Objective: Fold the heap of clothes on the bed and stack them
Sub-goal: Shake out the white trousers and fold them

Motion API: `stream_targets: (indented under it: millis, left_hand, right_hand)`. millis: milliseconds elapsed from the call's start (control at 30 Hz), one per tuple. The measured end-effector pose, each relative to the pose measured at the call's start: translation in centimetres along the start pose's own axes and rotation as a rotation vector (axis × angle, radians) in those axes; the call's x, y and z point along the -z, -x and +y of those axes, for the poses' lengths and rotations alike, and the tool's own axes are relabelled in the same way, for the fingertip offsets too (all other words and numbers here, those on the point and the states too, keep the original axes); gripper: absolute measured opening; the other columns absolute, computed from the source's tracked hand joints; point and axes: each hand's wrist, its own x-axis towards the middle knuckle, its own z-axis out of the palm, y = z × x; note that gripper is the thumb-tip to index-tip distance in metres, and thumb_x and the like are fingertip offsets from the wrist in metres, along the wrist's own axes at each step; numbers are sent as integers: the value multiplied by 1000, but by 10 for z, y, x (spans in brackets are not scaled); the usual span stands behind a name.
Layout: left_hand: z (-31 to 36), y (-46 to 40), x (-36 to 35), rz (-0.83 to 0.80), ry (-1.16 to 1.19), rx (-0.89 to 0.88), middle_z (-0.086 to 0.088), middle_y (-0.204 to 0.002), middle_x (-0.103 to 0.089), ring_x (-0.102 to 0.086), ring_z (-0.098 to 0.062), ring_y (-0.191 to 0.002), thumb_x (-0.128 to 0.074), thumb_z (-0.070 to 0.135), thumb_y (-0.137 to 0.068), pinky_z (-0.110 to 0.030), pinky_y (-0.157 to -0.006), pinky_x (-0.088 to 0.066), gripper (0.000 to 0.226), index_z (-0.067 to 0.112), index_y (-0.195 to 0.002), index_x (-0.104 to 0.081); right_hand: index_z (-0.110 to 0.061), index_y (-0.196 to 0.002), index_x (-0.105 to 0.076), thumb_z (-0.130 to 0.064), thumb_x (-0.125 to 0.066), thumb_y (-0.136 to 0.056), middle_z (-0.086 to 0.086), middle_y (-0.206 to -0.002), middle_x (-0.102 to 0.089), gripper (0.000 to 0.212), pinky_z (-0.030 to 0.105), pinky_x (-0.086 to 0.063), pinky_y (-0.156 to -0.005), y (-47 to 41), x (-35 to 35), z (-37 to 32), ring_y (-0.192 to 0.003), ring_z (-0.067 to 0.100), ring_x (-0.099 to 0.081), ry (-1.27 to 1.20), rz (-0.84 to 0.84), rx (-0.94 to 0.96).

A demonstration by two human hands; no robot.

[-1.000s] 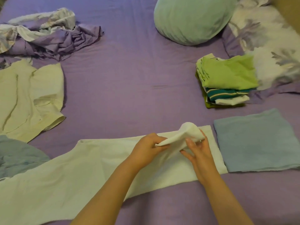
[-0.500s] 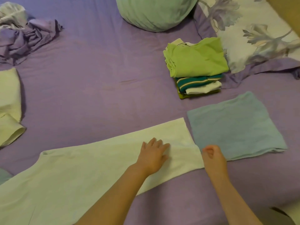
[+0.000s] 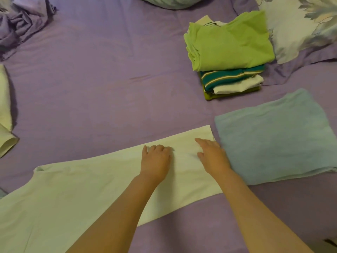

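Both hands lie flat, palms down, on the pale garment (image 3: 82, 194). The left hand (image 3: 156, 161) presses it with fingers slightly bent at the tips; the right hand (image 3: 212, 156) rests spread near the garment's right end, gripping nothing. The smooth, thin cloth stretches along the bed's (image 3: 109, 88) near edge. Just beside its right end lies a flat blue folded square (image 3: 277, 137). Behind that sits a soft stack (image 3: 229, 57) topped by a lime-green piece.
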Motion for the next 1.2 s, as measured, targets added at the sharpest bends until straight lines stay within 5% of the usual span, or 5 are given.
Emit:
stream_targets:
  millis: [267, 667, 867, 1033, 1200]
  left_hand:
    - [-19, -16, 10, 173, 226, 16, 1, -103, -60, -53, -23, -102, -59, 24, -92, -28, -86, -33, 16, 18, -106, -62]
    - [-45, 0, -36, 388, -21, 149, -21, -152, -29, -23, -40, -141, -26, 34, -99, -59, -113, -14, 51, 14, -144, -36]
    - [-21, 29, -74, 91, -70, -14, -11, -158, -18, -7, -38, -145, -28, 48, -96, -66, -105, -15, 61, 23, -150, -21]
    - [-19, 28, -56, -157, -156, -15, -2, -142, 44, 40, -32, -132, -27, 76, -86, -66, -110, 10, 93, 29, -142, 31]
    - [-14, 37, -45, -186, -101, -35, -4, -152, 34, 31, -35, -140, -40, 67, -89, -63, -112, 7, 92, 30, -149, 20]
  right_hand:
    - [-15, -112, -61, -29, -47, -97, 9, -113, -53, 24, 35, -35, -89, -30, 42, 13, -107, 28, -47, 19, 258, -94]
    - [-11, -123, -57, -10, -68, -83, 15, -128, -55, 41, 45, -42, -93, -47, 8, 0, -120, 34, -50, 237, 409, 49]
    - [-19, -139, -43, -28, -38, -97, 12, -149, -38, 44, 43, -16, -115, 15, -58, 24, -138, 30, -30, 320, 175, 317]
    - [-20, -143, -37, -40, -9, -101, 12, -149, -37, 54, 42, -13, -114, 43, -58, 45, -138, 29, -27, 340, 67, 214]
    - [-17, -144, -34, 12, -72, -59, 17, -148, -36, 98, 47, -17, -111, 67, -64, 55, -137, 35, -28, 393, 89, 248]
